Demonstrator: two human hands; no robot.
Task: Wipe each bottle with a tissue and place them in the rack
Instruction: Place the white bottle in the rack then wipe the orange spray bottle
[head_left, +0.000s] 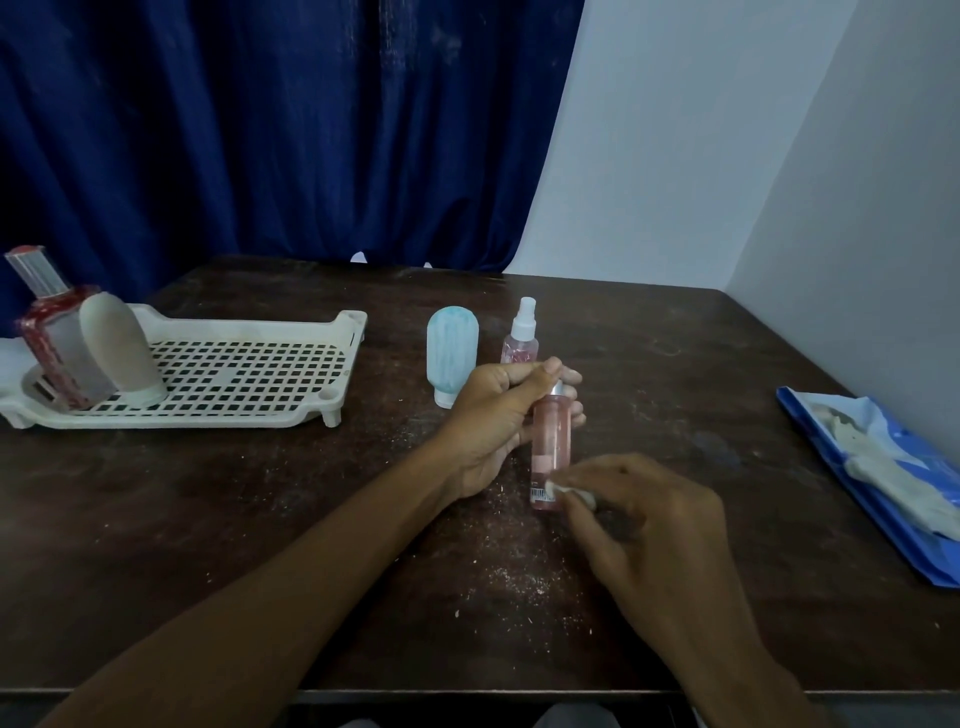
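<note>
Right of the rack (249, 374), left hand (493, 415) is gripping the pink bottle (552, 441), right hand (639, 514) pinching tissue (571, 491); hard rubbing risks dropping it.

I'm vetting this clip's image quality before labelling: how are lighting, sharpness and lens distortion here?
Head view: dim, even light, no glare, soft shadows on the dark table; wide-angle bending tilts the red-capped bottle in the rack at the frame's edge; the pink bottle in the left hand is sharp, the right hand pinching the tissue looks softer.
</note>
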